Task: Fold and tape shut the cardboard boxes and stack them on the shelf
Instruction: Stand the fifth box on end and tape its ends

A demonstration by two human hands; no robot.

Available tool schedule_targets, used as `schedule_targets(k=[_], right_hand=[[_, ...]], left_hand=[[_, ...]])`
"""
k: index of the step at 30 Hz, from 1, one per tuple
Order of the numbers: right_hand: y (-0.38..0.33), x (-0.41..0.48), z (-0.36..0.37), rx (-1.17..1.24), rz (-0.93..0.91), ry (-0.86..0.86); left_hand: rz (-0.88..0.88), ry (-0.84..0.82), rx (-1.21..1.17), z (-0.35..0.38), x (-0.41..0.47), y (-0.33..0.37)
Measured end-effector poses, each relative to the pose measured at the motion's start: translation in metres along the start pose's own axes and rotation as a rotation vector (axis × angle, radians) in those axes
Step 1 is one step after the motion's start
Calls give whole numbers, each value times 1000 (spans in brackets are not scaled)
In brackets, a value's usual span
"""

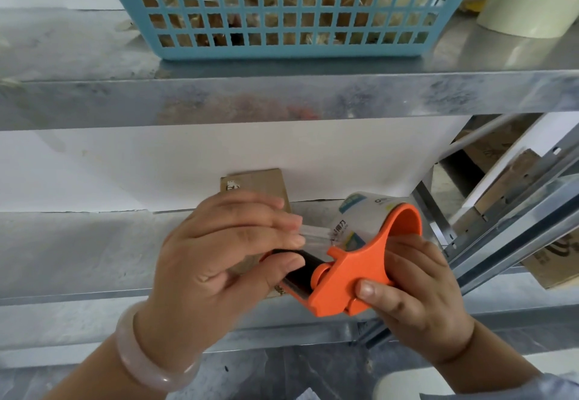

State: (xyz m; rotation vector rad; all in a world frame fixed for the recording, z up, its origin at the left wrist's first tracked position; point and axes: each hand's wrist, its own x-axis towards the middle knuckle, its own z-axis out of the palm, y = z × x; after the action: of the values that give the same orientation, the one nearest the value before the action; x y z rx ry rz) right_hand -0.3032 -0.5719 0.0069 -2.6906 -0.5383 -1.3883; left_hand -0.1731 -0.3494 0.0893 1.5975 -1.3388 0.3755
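L hand (pixel 225 252): we see fingers (pixel 275 221) pinching the clear tape strip (pixel 313 234).
R hand (pixel 413 290): fingers curled round orange dispenser (pixel 347 277), 3 o'clock of L hand.
Box (pixel 260 185): on shelf (pixel 78 252), 12 o'clock of L hand, partly hidden.

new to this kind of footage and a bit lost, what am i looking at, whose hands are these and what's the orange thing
No machine here: one camera worn on a person's head looks down at their two hands. The right hand grips an orange tape dispenser loaded with clear tape; the left hand pinches its loose end. Behind them a cardboard box lies on a metal shelf. The shelf above holds a blue basket and a pale tape roll.
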Motion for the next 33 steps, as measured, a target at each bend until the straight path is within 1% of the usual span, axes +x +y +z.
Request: schedule_targets(k=[5,9,12,14,17,19,25,29,30,33], right_hand=[[-1,1,3,29,13,-10],[-3,-2,8,62,63,-14],[-5,-3,9,67,76,-12],[-6,-4,9,69,82,-8],[-7,-6,9,73,94,8],[-8,-7,9,70,90,19],[-7,-7,9,52,78,8],[-6,-4,9,117,91,-36],[-7,-3,8,131,93,-47],[-8,-4,8,141,107,-68]], left_hand=[[-129,70,-109,8,3,0],[-232,40,-200,10,7,-6],[-311,37,-186,11,10,-7],[-307,26,-172,10,11,-8],[-218,-14,-113,8,13,-7],[-206,-16,-112,6,13,-8],[-300,-8,-126,7,13,-4],[-536,-27,-283,6,18,-8],[-563,-30,-288,6,20,-9],[-523,-81,-191,4,22,-11]])
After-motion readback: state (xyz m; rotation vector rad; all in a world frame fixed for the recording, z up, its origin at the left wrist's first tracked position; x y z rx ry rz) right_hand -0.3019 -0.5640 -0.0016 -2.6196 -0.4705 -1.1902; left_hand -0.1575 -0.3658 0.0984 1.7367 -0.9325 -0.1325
